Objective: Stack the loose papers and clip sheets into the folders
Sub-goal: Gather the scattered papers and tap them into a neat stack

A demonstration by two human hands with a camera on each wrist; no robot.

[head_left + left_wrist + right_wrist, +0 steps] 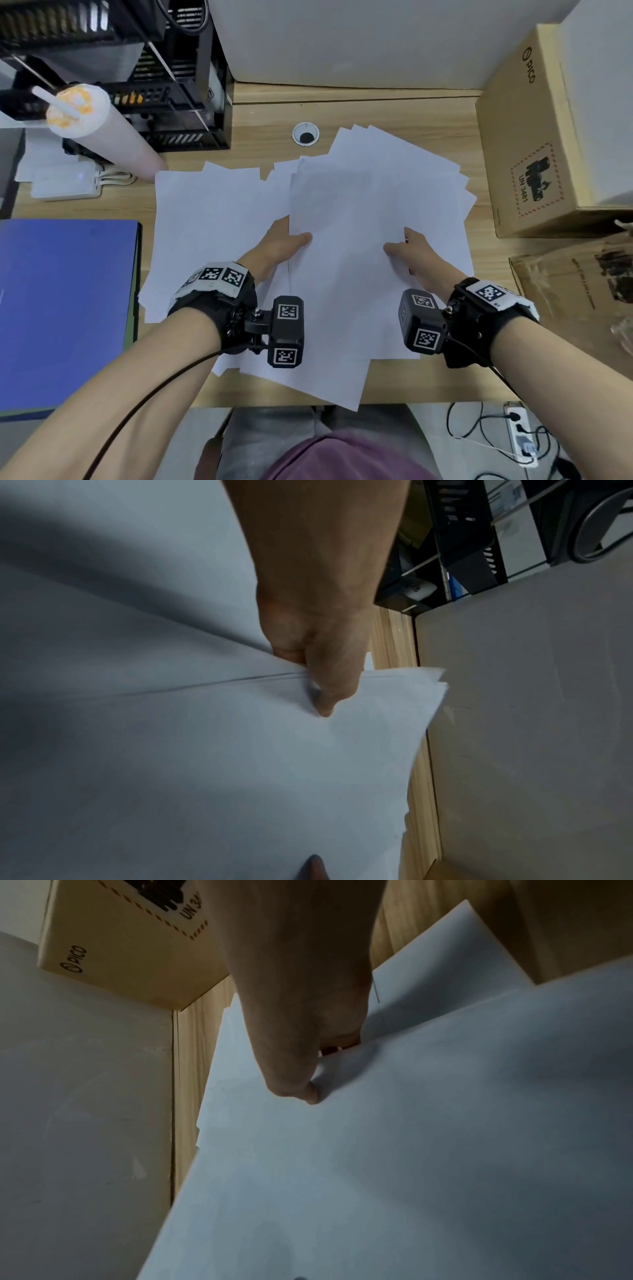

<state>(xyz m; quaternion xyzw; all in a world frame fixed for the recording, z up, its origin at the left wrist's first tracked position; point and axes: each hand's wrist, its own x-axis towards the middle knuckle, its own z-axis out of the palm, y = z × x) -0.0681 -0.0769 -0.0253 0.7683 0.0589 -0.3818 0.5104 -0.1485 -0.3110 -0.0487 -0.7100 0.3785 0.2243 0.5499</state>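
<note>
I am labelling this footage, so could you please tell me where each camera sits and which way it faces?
Head: worn on the head, looking down at the desk, loose papers, blue folder; both forearms, left hand and right hand show.
Left wrist: looks along the left hand, thumb on the papers, toward the black rack.
Right wrist: looks along the right hand pinching papers, toward the cardboard box.
Shared: papers in all; the box in head and right wrist.

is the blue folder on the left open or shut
Shut: the blue folder lies flat on the desk with its cover down, nothing clipped in. The loose papers lie fanned out beside it.
</note>
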